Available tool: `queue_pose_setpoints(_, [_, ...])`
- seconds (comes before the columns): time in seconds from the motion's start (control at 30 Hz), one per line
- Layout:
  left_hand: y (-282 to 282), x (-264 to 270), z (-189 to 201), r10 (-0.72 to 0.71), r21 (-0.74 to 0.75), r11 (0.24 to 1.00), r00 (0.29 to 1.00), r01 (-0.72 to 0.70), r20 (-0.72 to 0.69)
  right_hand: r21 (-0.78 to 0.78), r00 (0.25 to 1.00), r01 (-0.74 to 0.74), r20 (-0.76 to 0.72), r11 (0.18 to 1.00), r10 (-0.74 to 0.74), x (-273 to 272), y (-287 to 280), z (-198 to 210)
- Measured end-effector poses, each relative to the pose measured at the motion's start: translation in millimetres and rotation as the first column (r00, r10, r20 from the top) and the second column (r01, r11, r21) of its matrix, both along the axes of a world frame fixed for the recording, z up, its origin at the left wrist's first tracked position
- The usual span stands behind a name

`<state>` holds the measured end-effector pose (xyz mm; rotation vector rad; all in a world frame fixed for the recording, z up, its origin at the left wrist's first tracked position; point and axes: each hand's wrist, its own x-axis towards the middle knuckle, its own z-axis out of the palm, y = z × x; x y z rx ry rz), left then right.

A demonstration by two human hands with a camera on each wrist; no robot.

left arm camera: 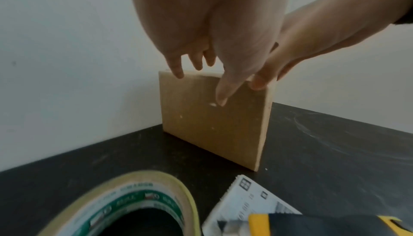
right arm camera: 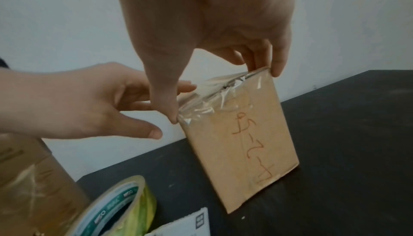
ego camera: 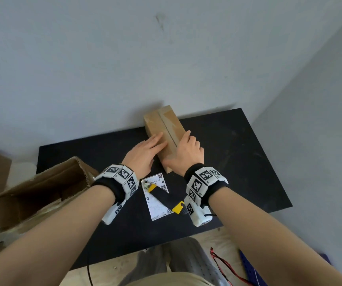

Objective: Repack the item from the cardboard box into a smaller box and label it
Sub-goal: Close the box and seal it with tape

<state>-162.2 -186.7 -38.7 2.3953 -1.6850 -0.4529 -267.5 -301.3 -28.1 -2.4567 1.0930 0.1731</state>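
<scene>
A small brown box (ego camera: 166,129) with clear tape along its top seam stands at the back of the black table (ego camera: 238,162). Red handwriting runs down one side of the small box (right arm camera: 245,142). My left hand (ego camera: 155,145) lies on its top with the fingers straight. In the left wrist view my left hand (left arm camera: 200,87) touches the top edge, thumb down the face. My right hand (ego camera: 186,145) grips the box's right side; in the right wrist view my right hand (right arm camera: 223,96) has its thumb at the near corner and its fingers over the far edge.
A large open cardboard box (ego camera: 42,193) stands at the table's left edge. A white shipping label (ego camera: 155,205) lies near the front with a yellow-and-black utility knife (ego camera: 166,198) across it. A tape roll (left arm camera: 125,204) sits next to the label. The wall is right behind the small box.
</scene>
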Motion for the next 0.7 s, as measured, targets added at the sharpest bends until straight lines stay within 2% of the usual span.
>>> queue_pose_setpoints(0.07, [-10.0, 9.3, 3.4, -0.06, 0.079, 0.995, 0.996, 0.054, 0.071, 0.021, 0.997, -0.073, 0.022, 0.997, 0.073, -7.1, -10.0, 3.0])
queue_pose_setpoints(0.23, [-37.2, 31.8, 25.3, -0.128, 0.214, 0.973, 0.968, 0.081, 0.215, -0.108, 0.949, -0.297, 0.078, 0.949, 0.306, -27.6, -38.1, 14.0])
queue_pose_setpoints(0.4, [-49.7, 45.8, 42.8, -0.239, 0.374, 0.919, 0.934, 0.128, 0.267, -0.101, 0.887, -0.441, 0.102, 0.892, 0.45, -44.5, -57.3, 27.8])
queue_pose_setpoints(0.5, [-52.0, 47.0, 46.9, -0.238, 0.366, 0.921, 0.936, 0.133, 0.26, -0.095, 0.874, -0.461, 0.12, 0.882, 0.47, -51.7, -60.9, 35.8])
queue_pose_setpoints(0.7, [-52.6, 42.0, 52.3, -0.126, 0.242, 0.967, 0.973, 0.078, 0.191, -0.089, 0.878, -0.458, 0.109, 0.884, 0.466, -55.4, -70.5, 40.3])
